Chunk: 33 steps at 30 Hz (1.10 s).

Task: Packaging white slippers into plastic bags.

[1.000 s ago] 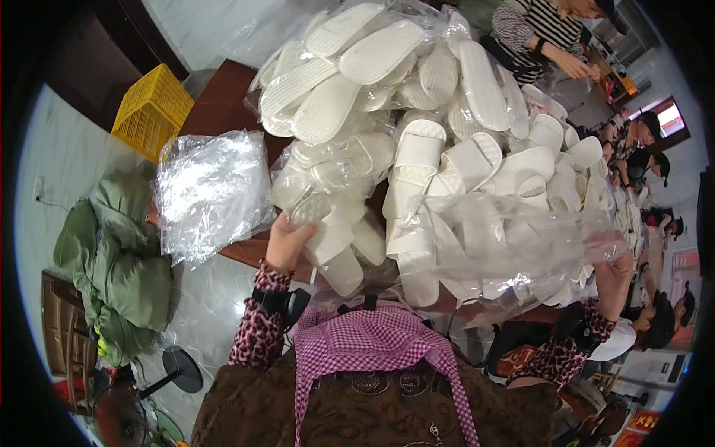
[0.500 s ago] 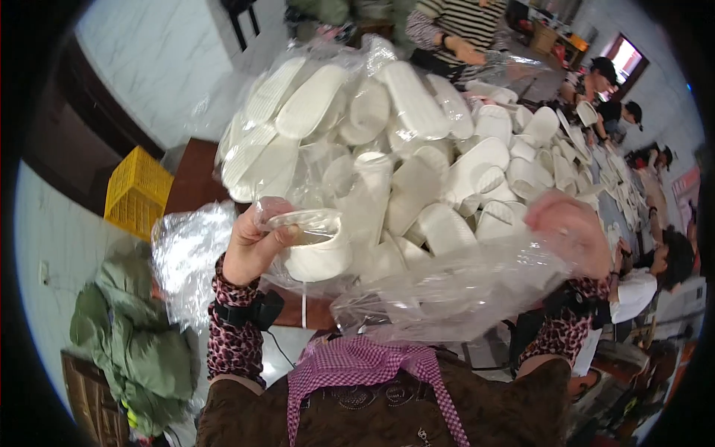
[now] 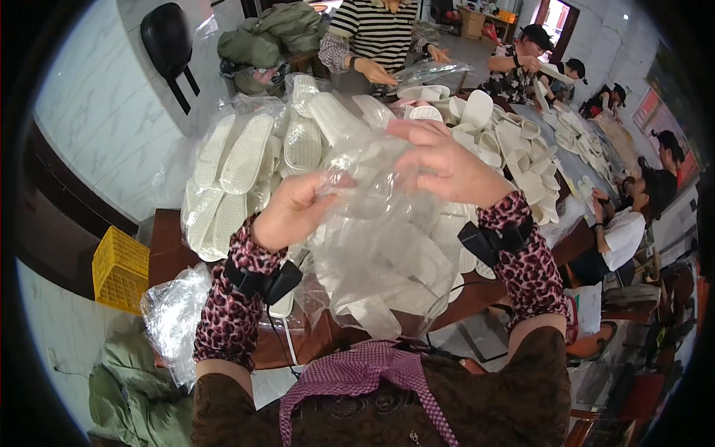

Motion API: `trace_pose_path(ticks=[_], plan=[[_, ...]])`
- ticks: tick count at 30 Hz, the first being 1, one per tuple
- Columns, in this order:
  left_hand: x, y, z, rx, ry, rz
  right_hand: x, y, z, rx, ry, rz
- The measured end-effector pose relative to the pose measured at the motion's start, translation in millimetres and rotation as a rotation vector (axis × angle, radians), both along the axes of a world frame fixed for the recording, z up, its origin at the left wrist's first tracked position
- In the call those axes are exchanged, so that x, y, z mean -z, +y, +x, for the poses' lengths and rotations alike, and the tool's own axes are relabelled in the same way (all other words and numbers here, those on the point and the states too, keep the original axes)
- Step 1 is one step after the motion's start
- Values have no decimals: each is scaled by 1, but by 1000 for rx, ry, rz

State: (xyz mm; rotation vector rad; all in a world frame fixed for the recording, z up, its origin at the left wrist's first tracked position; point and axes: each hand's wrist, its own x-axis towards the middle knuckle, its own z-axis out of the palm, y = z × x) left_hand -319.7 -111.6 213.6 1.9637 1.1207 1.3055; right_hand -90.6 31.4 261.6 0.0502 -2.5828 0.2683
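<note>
My left hand (image 3: 294,211) and my right hand (image 3: 445,164) both grip the top of a clear plastic bag (image 3: 387,253) that hangs in front of my chest. White slippers show through the bag's film. Behind the bag a big heap of white slippers (image 3: 246,160) lies on the brown table (image 3: 165,246), some wrapped in clear plastic. Each of my wrists carries a black device over a patterned sleeve.
A pile of crumpled clear bags (image 3: 175,316) sits at the table's left corner. A yellow crate (image 3: 119,270) stands on the floor to the left, green cloth (image 3: 130,387) below it. Several people work along the table with slippers (image 3: 514,134) at the back and right.
My hands have risen and come together, holding the bag up at chest height. The view has tilted up, showing the far end of the table and the people there.
</note>
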Motion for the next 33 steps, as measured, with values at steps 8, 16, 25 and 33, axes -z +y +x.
trace_pose_path(ticks=[8,16,25,33], plan=[[19,60,-35,-288,-215,85,-12,58,-8,494,109,-7],[82,-8,-117,-729,-349,-23,-30,159,17,481,165,87],[249,-109,-107,-1069,275,-340,-85,180,45,805,306,-122],[296,-83,-74,-1028,1222,-425,-115,129,76,575,102,-120]])
